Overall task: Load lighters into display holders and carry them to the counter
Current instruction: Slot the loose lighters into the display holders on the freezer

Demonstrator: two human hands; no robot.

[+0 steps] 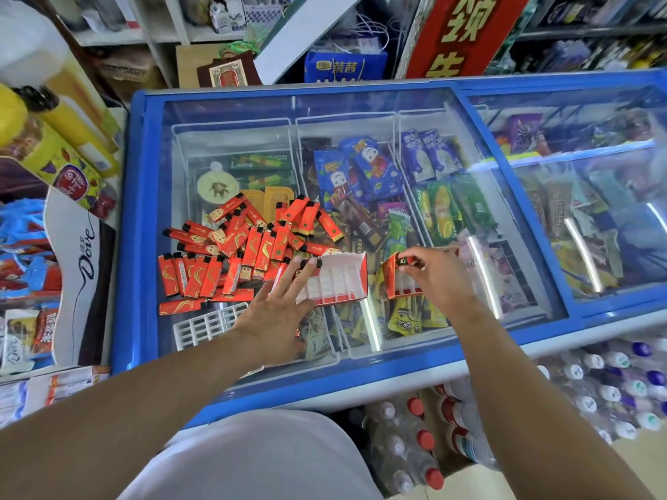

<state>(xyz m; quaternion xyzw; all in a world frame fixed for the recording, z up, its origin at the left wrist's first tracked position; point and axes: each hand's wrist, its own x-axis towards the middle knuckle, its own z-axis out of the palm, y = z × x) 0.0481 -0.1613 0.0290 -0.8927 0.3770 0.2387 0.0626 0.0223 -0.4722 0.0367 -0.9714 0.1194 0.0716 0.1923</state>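
Red lighters [252, 243] with gold swirls and black caps lie in a loose heap on the glass lid [252, 113] of a blue-framed chest freezer [139, 211], some stacked at angles, a few lined up side by side at the heap's left edge. Just right of the heap sits a red-and-white display holder [335, 279], its white dividers forming a row of slots; a couple of lighters stand in its left end. The left hand [278, 315] reaches to that end with fingers spread and mostly straight, fingertips touching the black caps of the lighters standing there. A second, smaller red holder [400, 279] sits just right of the first, tilted. The right hand [433, 276] is over it, fingers curled, pinching one lighter [402, 262] by its top at the holder's upper edge. A white plastic grid insert [205, 326] lies flat on the glass near the heap's lower edge, beside the left wrist. Under the glass, wire baskets hold wrapped ice creams [361, 167] in blue, green and yellow. Left of the freezer stands a white Dove box [79, 261]. On the floor at the right are shrink-wrapped water bottles [408, 445] with red and blue caps
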